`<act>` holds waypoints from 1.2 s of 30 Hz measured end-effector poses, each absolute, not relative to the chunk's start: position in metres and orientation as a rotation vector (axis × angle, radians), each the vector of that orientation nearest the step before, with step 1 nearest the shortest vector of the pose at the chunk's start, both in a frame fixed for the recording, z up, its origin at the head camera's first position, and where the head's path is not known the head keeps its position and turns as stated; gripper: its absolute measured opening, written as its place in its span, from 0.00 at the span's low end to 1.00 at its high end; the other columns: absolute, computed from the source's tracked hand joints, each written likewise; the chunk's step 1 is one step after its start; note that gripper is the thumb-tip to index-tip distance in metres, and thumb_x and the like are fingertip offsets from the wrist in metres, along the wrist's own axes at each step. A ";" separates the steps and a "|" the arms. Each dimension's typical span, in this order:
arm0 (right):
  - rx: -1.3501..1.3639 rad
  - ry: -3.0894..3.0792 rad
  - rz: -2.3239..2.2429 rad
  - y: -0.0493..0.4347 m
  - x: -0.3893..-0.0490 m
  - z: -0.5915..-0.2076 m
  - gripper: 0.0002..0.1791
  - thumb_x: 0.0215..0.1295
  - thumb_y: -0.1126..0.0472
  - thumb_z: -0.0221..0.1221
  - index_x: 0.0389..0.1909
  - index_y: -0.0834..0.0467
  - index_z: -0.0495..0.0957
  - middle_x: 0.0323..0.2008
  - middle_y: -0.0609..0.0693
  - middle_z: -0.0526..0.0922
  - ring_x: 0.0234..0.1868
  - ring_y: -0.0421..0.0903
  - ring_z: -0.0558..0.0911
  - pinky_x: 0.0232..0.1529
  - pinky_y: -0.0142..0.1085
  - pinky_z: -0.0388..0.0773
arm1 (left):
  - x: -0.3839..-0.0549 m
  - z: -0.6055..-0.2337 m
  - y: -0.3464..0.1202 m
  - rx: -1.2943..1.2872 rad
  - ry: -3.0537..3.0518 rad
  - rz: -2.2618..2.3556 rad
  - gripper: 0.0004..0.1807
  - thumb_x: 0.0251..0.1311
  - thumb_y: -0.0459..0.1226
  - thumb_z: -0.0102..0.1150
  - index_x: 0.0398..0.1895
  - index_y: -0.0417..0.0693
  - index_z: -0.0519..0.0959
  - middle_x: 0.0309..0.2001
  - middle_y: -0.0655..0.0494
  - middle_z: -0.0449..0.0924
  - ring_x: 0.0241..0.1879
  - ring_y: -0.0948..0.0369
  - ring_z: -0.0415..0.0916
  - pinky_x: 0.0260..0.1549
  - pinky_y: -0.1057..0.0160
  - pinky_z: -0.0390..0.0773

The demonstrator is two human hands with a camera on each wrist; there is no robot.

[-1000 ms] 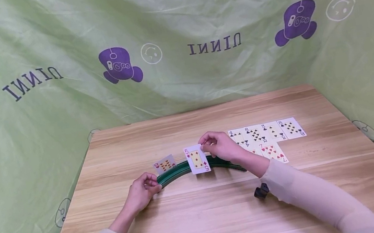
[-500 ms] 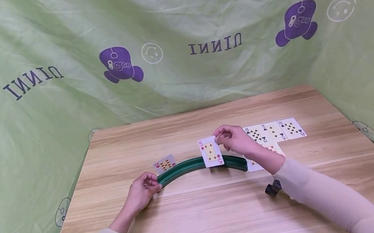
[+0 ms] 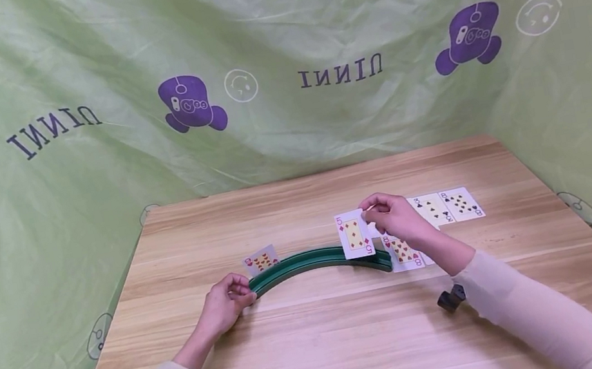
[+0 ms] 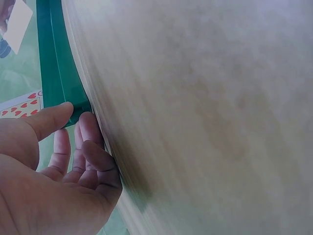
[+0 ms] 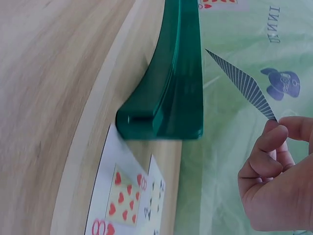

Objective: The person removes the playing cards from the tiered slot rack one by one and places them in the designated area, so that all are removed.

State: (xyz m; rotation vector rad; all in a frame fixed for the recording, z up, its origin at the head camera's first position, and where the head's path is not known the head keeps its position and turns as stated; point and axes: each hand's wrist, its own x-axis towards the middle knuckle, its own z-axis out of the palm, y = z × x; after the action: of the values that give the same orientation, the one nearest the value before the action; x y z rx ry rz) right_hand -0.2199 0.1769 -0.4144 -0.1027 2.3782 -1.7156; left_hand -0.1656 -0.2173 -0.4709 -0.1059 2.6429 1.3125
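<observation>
A curved green card holder [image 3: 303,263] lies on the table. My left hand [image 3: 223,302] pinches its left end, the thumb [image 4: 56,117] on the green edge. A hearts card [image 3: 261,259] stands at the holder's left part. My right hand [image 3: 398,219] pinches the five of diamonds [image 3: 354,235] by its upper right edge. From the head view this card overlaps the holder's right part, while the right wrist view shows its patterned back [image 5: 244,85] in the air, apart from the holder.
An eight of hearts [image 3: 403,253] lies beside the holder's right end. Behind the right hand lie a three of clubs [image 3: 432,209] and a black eight [image 3: 462,204], with other cards partly hidden. Green printed cloth [image 3: 287,133] hangs around the wooden table [image 3: 312,351].
My right hand has moved to the right with the five of diamonds, from over the holder's middle to its right part. The left hand has stayed at the left end.
</observation>
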 end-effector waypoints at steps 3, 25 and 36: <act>-0.087 2.384 -1.714 0.184 -0.219 -0.414 0.14 0.73 0.60 0.55 0.55 0.60 0.74 0.36 0.51 0.78 0.26 0.41 0.71 0.28 0.33 0.70 | -0.165 -0.471 -0.217 -0.097 2.642 1.313 0.13 0.58 0.31 0.67 0.45 0.42 0.76 0.38 0.50 0.80 0.36 0.59 0.76 0.32 0.67 0.75; 0.087 2.467 -1.664 0.243 -0.212 -0.414 0.20 0.74 0.57 0.53 0.62 0.63 0.70 0.35 0.46 0.77 0.26 0.38 0.72 0.27 0.32 0.71 | -0.165 -0.472 -0.218 -0.114 2.635 1.312 0.13 0.58 0.30 0.67 0.44 0.44 0.76 0.38 0.49 0.80 0.36 0.58 0.77 0.33 0.67 0.75; 0.163 2.501 -1.714 0.269 -0.209 -0.417 0.21 0.72 0.59 0.54 0.60 0.66 0.70 0.27 0.38 0.76 0.24 0.35 0.73 0.24 0.30 0.70 | -0.167 -0.473 -0.219 -0.113 2.635 1.315 0.13 0.58 0.31 0.67 0.45 0.44 0.76 0.39 0.51 0.80 0.37 0.58 0.76 0.34 0.66 0.75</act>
State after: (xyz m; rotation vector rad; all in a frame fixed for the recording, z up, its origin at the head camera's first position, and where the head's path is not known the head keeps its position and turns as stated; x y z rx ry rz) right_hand -0.2086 0.2693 -0.4173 0.1627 2.5010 -1.7143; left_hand -0.1666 -0.2185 -0.4726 -0.1132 2.6347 1.3148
